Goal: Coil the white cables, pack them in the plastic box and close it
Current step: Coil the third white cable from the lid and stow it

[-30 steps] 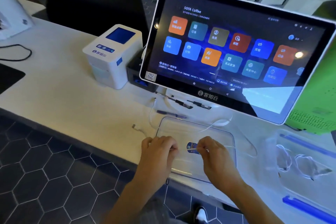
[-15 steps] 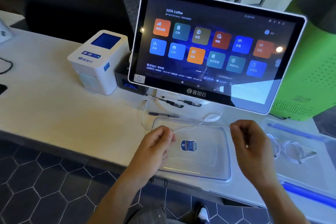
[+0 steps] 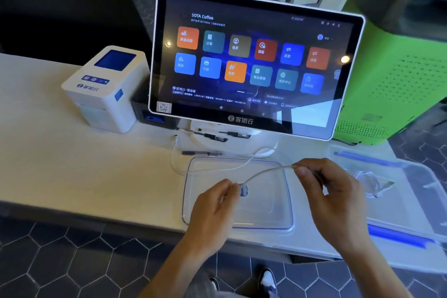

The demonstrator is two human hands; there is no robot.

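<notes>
A thin white cable (image 3: 263,173) stretches between both hands above the clear plastic lid (image 3: 278,201), which lies flat on the counter and has a blue sticker in its middle. My left hand (image 3: 215,208) pinches one part of the cable, and my right hand (image 3: 331,191) pinches it farther along. The rest of the cable trails left over the lid's far edge and loops toward the screen's base. The clear plastic box (image 3: 411,201) with blue latches sits at the right, with coiled white cables (image 3: 367,182) inside.
A large touchscreen terminal (image 3: 254,63) stands just behind the lid. A white label printer (image 3: 106,87) sits to the left, a green machine (image 3: 396,75) to the right. Pens (image 3: 203,153) lie by the screen's base. The counter's front edge runs under my wrists.
My hands have lifted off the lid and spread apart, drawing the white cable taut between them. The camera has swung right and closer.
</notes>
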